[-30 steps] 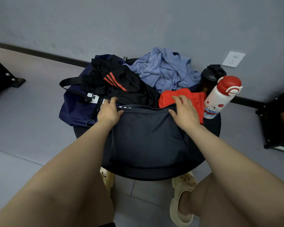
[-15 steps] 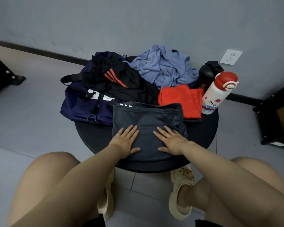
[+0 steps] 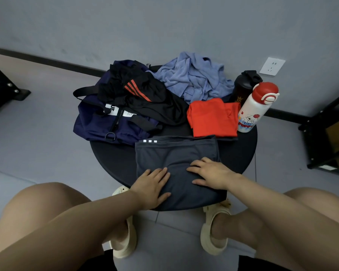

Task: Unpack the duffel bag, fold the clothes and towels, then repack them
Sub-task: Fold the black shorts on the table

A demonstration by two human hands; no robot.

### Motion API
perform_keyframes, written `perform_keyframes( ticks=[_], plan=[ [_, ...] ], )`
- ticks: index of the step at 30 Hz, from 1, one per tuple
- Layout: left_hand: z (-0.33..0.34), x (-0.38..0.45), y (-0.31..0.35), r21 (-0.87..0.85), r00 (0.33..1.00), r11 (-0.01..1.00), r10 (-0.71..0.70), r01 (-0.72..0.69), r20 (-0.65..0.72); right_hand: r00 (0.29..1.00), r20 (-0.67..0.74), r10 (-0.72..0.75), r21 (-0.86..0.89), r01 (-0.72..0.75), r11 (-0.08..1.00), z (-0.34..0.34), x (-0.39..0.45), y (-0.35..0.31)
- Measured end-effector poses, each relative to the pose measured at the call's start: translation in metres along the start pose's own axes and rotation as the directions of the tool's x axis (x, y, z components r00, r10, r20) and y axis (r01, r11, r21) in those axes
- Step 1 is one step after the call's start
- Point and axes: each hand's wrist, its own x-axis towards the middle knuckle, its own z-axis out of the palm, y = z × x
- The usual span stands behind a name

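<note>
Your left hand (image 3: 152,187) and right hand (image 3: 210,173) lay flat, gripping nothing, on the grey garment (image 3: 176,153), whose folded bulk stretched away beyond your fingers (image 3: 194,169).

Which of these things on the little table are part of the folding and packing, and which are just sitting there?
Part of the job:
navy duffel bag
dark grey garment, both hands pressing flat on it
folded red garment
black garment with red stripes
crumpled blue towel

Just lying about:
white bottle with red cap
black shaker bottle
</note>
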Motion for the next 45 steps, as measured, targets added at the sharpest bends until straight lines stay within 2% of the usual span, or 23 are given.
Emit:
perform_keyframes(
  ticks=[4, 7, 11, 15, 23, 32, 36, 39, 41, 43, 45],
  plan=[
    [-0.012, 0.006, -0.005, 0.013, 0.985, 0.999, -0.048, 0.051, -0.163, 0.986, -0.157, -0.051, -0.050, 0.044, 0.998, 0.001, 0.000, -0.004],
    [-0.022, 0.023, -0.011, -0.050, 0.974, 0.985, -0.169, 0.163, -0.152, 0.973, -0.230, 0.001, 0.000, -0.001, 1.000, 0.001, 0.010, -0.005],
    [-0.020, 0.046, -0.023, -0.056, 0.970, 0.972, -0.230, 0.226, -0.078, 0.983, -0.149, 0.111, 0.079, -0.101, 0.992, -0.002, 0.026, -0.002],
    [-0.014, 0.057, -0.036, -0.007, 0.974, 0.974, -0.225, 0.225, -0.017, 0.979, -0.044, 0.197, 0.152, -0.189, 0.970, -0.002, 0.038, 0.006],
    [-0.010, 0.059, -0.048, -0.080, 0.983, 0.980, -0.181, 0.183, 0.028, 0.983, 0.003, 0.185, 0.156, -0.183, 0.971, 0.012, 0.043, 0.019],
    [-0.013, 0.038, -0.045, -0.056, 0.979, 0.977, -0.205, 0.204, -0.001, 0.980, -0.020, 0.197, 0.123, -0.193, 0.973, 0.006, 0.031, 0.013],
    [-0.018, 0.018, -0.044, -0.072, 0.976, 0.975, -0.205, 0.210, 0.080, 0.987, -0.014, 0.162, 0.075, -0.160, 0.984, 0.001, 0.020, -0.001],
    [-0.024, 0.006, -0.044, -0.147, 0.975, 0.968, -0.190, 0.205, 0.113, 0.992, 0.028, 0.121, 0.057, -0.123, 0.991, -0.004, 0.011, -0.013],
    [-0.022, -0.001, -0.039, -0.336, 0.961, 0.901, -0.268, 0.275, 0.069, 0.993, 0.049, 0.112, 0.059, -0.115, 0.992, -0.008, 0.005, -0.019],
    [-0.017, -0.009, -0.029, -0.618, 0.908, 0.717, -0.418, 0.323, -0.011, 0.991, 0.052, 0.126, 0.101, -0.131, 0.986, -0.010, 0.001, -0.027],
    [-0.012, -0.018, -0.016, -0.767, 0.828, 0.568, -0.554, 0.299, -0.088, 0.985, 0.053, 0.167, 0.207, -0.174, 0.963, -0.006, -0.002, -0.039]
  ],
)
